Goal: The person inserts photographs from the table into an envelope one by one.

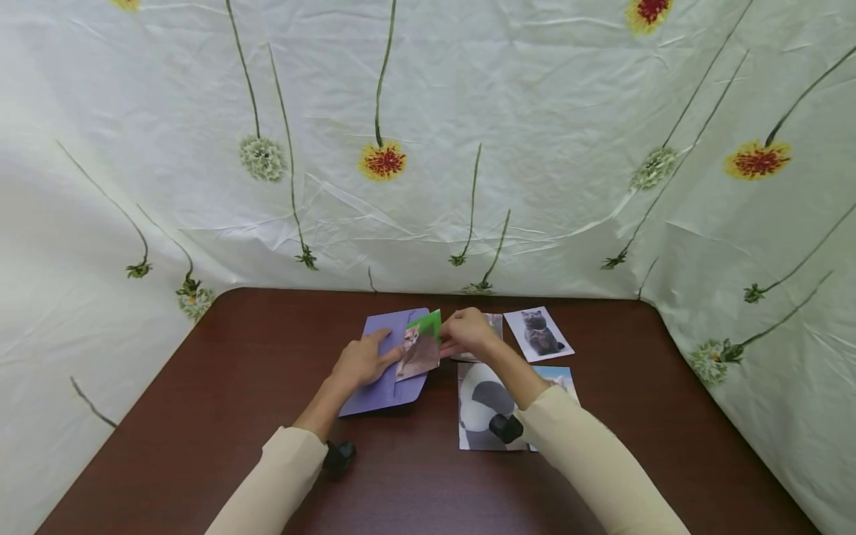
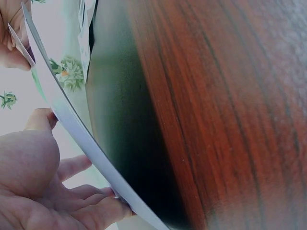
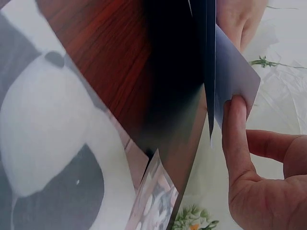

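Note:
A purple envelope (image 1: 374, 390) lies at the middle of the table, slanted. A cat photo with a green top (image 1: 420, 355) lies partly over its right side and sticks out past the edge. My left hand (image 1: 361, 362) presses on the envelope with its fingers spread, one digit reaching onto the photo's left side. In the left wrist view, the envelope (image 2: 79, 129) appears edge-on beside the fingers. My right hand (image 1: 468, 331) pinches the photo's right edge. The right wrist view shows the photo's pale back (image 3: 235, 72) against my fingertips; part of the grip is hidden.
Right of the envelope lie several pictures: a panda picture (image 1: 478, 405), a grey cat picture (image 1: 538, 334), one partly under my right hand (image 1: 496, 325), and another partly under my right forearm (image 1: 558, 375). A white flowered cloth (image 1: 428, 193) hangs behind the dark wooden table (image 1: 267, 357).

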`<action>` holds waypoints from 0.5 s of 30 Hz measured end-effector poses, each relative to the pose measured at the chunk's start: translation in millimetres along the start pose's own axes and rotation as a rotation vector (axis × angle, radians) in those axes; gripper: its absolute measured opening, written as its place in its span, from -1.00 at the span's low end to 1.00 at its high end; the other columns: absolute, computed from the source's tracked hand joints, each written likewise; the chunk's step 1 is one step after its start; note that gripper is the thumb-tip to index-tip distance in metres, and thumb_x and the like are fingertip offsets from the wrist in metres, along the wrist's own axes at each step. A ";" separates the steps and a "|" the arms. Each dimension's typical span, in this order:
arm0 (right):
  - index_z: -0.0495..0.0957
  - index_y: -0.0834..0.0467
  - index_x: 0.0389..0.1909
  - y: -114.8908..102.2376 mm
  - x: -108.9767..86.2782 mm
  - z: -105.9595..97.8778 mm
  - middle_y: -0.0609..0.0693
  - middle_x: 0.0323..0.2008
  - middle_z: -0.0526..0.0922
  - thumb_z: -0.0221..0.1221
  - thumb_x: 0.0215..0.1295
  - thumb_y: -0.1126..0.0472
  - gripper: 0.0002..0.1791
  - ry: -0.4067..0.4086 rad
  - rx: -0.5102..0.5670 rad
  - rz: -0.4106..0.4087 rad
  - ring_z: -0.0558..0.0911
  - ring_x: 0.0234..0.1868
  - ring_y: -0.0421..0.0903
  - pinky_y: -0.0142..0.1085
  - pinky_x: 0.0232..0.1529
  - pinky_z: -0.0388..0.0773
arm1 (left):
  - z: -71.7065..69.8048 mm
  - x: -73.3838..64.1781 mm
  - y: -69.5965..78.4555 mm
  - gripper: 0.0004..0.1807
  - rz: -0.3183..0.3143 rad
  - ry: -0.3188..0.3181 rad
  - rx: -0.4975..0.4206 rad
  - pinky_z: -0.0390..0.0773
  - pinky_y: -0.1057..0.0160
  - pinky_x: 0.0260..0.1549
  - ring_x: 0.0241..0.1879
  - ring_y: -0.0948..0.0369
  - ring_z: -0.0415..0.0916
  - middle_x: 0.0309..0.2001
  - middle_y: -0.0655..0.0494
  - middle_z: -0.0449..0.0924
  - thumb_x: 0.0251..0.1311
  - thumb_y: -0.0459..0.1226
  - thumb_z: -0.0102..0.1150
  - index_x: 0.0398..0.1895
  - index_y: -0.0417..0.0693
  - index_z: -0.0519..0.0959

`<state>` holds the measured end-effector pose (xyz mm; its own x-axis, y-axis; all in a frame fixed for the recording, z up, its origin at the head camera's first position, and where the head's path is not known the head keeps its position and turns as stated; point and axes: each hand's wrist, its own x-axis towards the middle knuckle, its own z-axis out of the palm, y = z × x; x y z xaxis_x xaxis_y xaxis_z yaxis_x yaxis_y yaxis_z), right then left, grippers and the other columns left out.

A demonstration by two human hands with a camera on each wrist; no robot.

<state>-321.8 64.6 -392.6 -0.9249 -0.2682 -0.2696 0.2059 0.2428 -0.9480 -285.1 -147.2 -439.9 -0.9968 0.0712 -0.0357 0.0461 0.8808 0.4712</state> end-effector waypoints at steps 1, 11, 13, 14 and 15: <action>0.53 0.57 -0.08 0.0 0.0 1.5 0.15 -0.47 0.64 0.06 0.31 0.47 -0.74 0.001 0.001 -0.002 0.68 -0.59 -0.12 -0.20 -0.31 0.74 | 0.0 0.1 0.7 -0.32 -0.001 0.000 -0.004 0.45 -0.24 0.21 0.30 -0.35 0.40 0.34 -0.38 0.43 0.46 0.06 0.05 0.47 -0.17 0.35; 0.53 0.57 -0.11 2.2 1.0 12.9 0.14 -0.49 0.61 0.05 0.31 0.48 -0.77 0.002 -0.008 -0.001 0.67 -0.61 -0.13 -0.17 -0.29 0.74 | -0.7 0.3 1.7 -0.32 -0.014 -0.008 -0.002 0.47 -0.23 0.19 0.29 -0.32 0.43 0.34 -0.34 0.46 0.45 0.07 0.05 0.49 -0.12 0.35; 0.54 0.57 -0.12 3.2 2.3 16.0 0.14 -0.50 0.62 0.06 0.30 0.49 -0.77 0.004 -0.012 -0.003 0.67 -0.60 -0.12 -0.15 -0.29 0.74 | -1.2 0.4 0.8 -0.32 -0.009 -0.005 0.001 0.48 -0.23 0.17 0.28 -0.33 0.44 0.32 -0.35 0.47 0.45 0.07 0.05 0.48 -0.13 0.36; 0.55 0.57 -0.14 4.1 3.4 18.0 0.15 -0.50 0.63 0.06 0.29 0.49 -0.78 0.006 -0.010 -0.003 0.67 -0.60 -0.12 -0.14 -0.29 0.74 | -1.7 0.2 0.4 -0.33 -0.005 -0.001 0.004 0.48 -0.23 0.16 0.26 -0.33 0.45 0.31 -0.36 0.48 0.45 0.06 0.06 0.47 -0.13 0.37; 0.56 0.55 -0.17 4.8 4.3 19.8 0.15 -0.50 0.63 0.06 0.29 0.49 -0.80 0.006 -0.007 0.001 0.68 -0.59 -0.11 -0.12 -0.28 0.74 | -1.8 0.1 -0.2 -0.33 -0.003 0.002 0.004 0.49 -0.23 0.16 0.26 -0.33 0.46 0.30 -0.36 0.49 0.45 0.06 0.06 0.47 -0.14 0.37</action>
<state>-318.4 46.1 -401.7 -0.9267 -0.2622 -0.2692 0.2042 0.2500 -0.9465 -285.3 -148.2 -438.4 -0.9971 0.0679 -0.0356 0.0435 0.8828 0.4678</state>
